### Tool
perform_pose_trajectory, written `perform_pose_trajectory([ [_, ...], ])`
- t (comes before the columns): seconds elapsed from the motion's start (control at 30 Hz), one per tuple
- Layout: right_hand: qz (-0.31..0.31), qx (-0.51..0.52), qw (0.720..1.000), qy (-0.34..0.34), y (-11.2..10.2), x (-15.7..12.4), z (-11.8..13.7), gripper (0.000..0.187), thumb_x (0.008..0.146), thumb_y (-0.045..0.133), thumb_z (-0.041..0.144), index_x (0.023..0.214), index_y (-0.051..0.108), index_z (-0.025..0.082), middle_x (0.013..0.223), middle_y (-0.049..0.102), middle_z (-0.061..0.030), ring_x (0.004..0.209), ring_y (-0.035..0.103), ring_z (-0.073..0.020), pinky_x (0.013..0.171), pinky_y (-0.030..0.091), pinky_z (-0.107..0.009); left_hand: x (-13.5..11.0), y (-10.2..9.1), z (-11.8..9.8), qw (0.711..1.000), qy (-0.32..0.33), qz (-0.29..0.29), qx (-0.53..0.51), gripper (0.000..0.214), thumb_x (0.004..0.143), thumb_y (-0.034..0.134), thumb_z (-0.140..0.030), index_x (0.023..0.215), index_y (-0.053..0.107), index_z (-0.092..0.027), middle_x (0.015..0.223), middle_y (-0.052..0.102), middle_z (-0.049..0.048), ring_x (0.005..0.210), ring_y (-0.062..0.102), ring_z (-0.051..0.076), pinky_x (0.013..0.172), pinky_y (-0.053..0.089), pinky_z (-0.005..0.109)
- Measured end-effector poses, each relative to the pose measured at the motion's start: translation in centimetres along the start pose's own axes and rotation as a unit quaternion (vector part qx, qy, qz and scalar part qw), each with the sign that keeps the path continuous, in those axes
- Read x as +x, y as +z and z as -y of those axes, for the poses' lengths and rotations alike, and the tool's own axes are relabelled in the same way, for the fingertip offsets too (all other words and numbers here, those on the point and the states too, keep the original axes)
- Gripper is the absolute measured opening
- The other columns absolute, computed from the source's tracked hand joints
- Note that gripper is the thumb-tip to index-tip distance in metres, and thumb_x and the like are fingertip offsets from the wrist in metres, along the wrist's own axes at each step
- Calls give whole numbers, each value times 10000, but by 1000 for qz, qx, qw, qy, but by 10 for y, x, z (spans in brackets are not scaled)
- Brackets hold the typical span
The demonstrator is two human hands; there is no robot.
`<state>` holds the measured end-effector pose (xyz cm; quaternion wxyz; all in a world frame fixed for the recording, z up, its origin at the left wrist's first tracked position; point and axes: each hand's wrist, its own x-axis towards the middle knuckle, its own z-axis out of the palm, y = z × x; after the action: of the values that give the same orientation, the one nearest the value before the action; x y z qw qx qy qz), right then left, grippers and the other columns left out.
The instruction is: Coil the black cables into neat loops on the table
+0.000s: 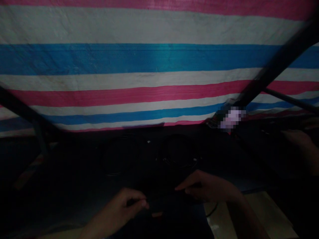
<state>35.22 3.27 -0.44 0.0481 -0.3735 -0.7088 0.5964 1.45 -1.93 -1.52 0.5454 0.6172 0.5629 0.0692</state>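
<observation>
The lower half of the head view is very dark. My left hand [124, 205] sits low in the middle with thumb and fingers pinched on a dark, flat thing [164, 200] that I cannot make out. My right hand [206, 187] reaches in from the right, fingers together and pointing left, resting on the same dark thing. Two round dark shapes [179, 152] lie just beyond the hands on the dark surface.
A striped pink, white and blue tarp [139, 59] fills the upper half. A dark pole [276, 63] slants down from the top right, another [20, 106] from the left. Another person's arm [301, 146] shows at the right edge. A pale wooden board [264, 215] lies lower right.
</observation>
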Motion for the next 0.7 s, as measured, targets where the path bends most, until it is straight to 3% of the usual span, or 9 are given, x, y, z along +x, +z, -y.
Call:
perform_pose_trajectory([
  [0.07,0,-1,998,-58,10,8,1,397,949,637,326,1324,715,221,846,696,-35,633,539,-94,585,408,-199,4,6,-6,1000,12,-10,6,389,939,542,-538,1040,787,-253,1041,744,22,960,625,214,851,467,326],
  [0.13,33,-4,994,-102,24,19,2,421,933,660,302,1349,695,246,900,710,-37,676,567,-97,610,423,-196,7,14,-15,1000,21,15,17,361,940,551,-498,1007,804,-250,995,761,16,942,636,213,829,460,313],
  [0.27,84,22,996,-35,46,31,2,440,935,602,223,1366,680,265,789,681,1,539,519,-73,506,395,-170,12,22,-22,997,49,51,27,339,938,566,-451,964,816,-225,910,776,10,876,651,195,756,443,288],
  [0.37,13,-14,999,-37,44,26,5,393,956,597,263,1334,704,263,953,735,-52,762,664,-134,715,533,-253,12,18,-17,997,55,62,-7,302,934,573,-397,948,819,-221,887,790,0,839,654,180,725,437,273],
  [0.47,-66,-68,994,-50,28,14,10,405,980,597,358,1365,677,261,1131,743,-95,1056,686,-209,958,532,-370,11,15,-12,995,63,74,-30,260,927,595,-345,942,823,-220,908,809,-6,818,663,165,733,443,265],
  [0.6,-172,-112,977,-61,-1,-11,27,389,1008,558,451,1324,700,273,1107,760,-85,1033,714,-225,946,566,-385,11,16,-13,995,69,67,-38,249,929,611,-336,933,824,-206,894,815,2,808,677,169,718,450,256],
  [0.7,-293,-167,936,-98,-26,-55,43,312,994,596,447,1235,742,313,1091,762,-70,1012,718,-237,900,589,-369,11,17,-17,993,87,77,-32,252,938,602,-333,939,822,-210,887,814,0,784,676,162,709,455,253],
])
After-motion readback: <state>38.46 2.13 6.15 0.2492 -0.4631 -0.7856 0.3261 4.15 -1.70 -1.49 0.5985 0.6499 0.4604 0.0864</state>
